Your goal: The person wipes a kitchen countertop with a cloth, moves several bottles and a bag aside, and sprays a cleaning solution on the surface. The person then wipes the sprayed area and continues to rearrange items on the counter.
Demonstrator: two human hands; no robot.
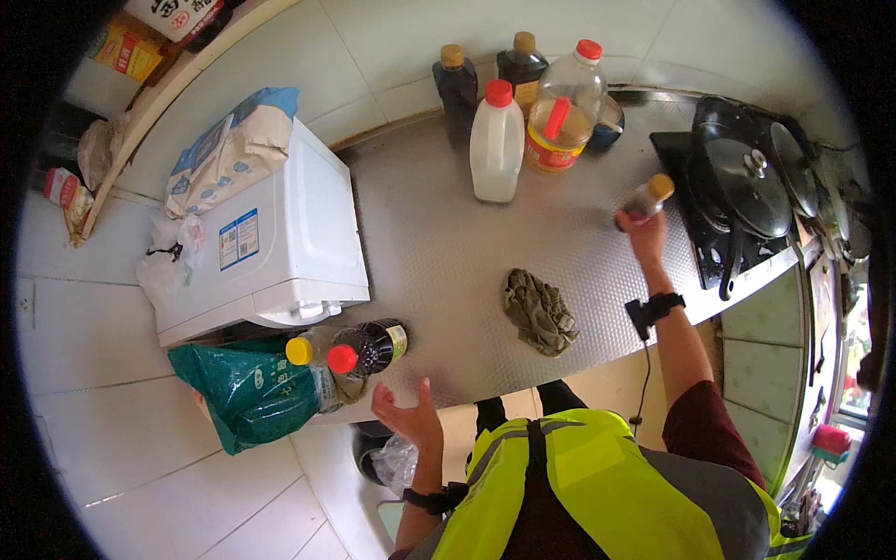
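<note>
My right hand (647, 239) grips a small jar or bottle (641, 201) with a yellow-gold cap, slightly blurred, above the right part of the metal countertop (448, 252). The hob stands just beyond it. At the counter's front edge my left hand (413, 418) has its thumb and fingers apart and holds nothing. Close to that hand are a dark bottle with a red cap (378, 348) and a clear bottle with a yellow cap (316, 342). A crumpled grey-brown cloth (537, 312) lies on the counter between my two hands.
Against the wall stand a white plastic jug (498, 150), a large oil bottle (560, 126) and two dark bottles. A lidded black pan (742, 185) sits on the hob (708, 262). Left are a white appliance (280, 231) and a green bag (259, 392).
</note>
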